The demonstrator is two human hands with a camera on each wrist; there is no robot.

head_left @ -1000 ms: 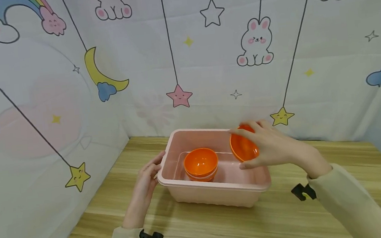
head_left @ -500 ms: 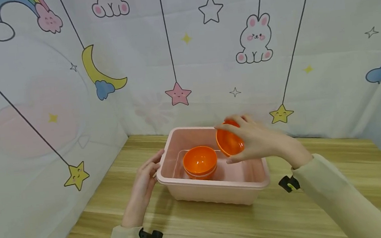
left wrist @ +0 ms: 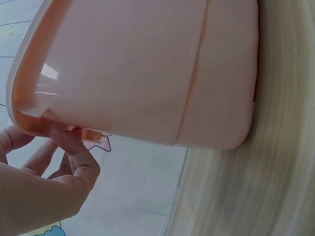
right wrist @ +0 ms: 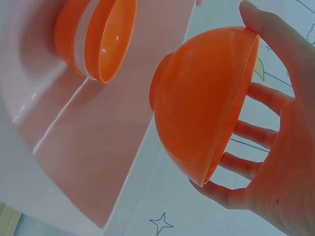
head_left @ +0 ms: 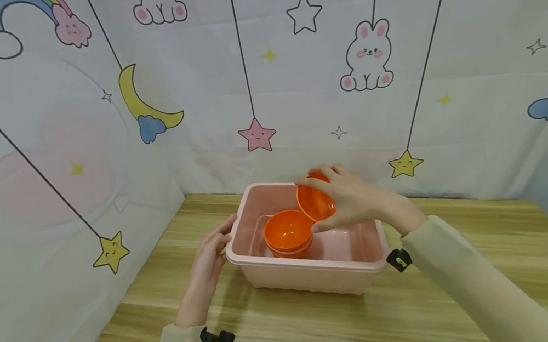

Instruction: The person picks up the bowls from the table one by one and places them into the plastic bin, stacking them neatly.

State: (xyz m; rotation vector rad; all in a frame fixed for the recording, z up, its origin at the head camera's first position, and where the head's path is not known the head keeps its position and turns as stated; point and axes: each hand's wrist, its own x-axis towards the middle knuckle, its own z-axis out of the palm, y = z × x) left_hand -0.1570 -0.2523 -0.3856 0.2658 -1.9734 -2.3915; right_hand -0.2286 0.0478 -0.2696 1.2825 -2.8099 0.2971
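A pink plastic tub [head_left: 309, 280] stands on the table. My left hand [head_left: 209, 260] grips its left end; in the left wrist view the thumb and fingers [left wrist: 84, 164] pinch the tub's rim. Inside the tub, toward the left, sits an upright stack of orange bowls [head_left: 287, 231] with a pale band between them. My right hand [head_left: 353, 199] holds another orange bowl [right wrist: 202, 98] by its rim, thumb on one side and fingers on the other. That bowl is tilted, its opening toward the palm, just above and right of the stack. Whether it touches the stack cannot be told.
The tub stands on a wood-grain table [head_left: 270, 336]. White cloth [head_left: 305, 80] printed with stars, moons and rabbits hangs behind and to the left. The tub's floor [head_left: 338, 244] shows to the right of the stack. A dark camera is strapped on each wrist.
My right hand has moved left with the tilted bowl, from the tub's right end to beside the stack. My left hand has stayed on the rim, and the tub has not moved.
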